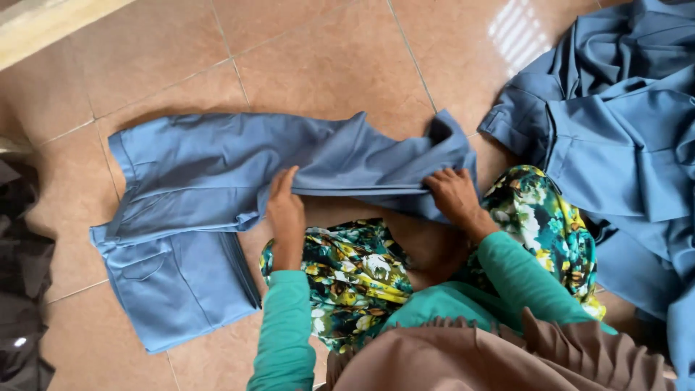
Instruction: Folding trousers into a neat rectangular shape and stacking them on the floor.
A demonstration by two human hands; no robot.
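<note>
Blue trousers flat on tiled floor; left hand, right hand fingers together, pressing cloth.

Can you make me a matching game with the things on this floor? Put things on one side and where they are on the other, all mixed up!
Things:
1. blue trousers
2. pile of blue clothes
3. dark cloth
4. flowery skirt

Places:
A. far left edge of the floor
B. over the person's knees
C. top right corner
D. spread on the tiles under both hands

Pairs: 1-D, 2-C, 3-A, 4-B
</note>
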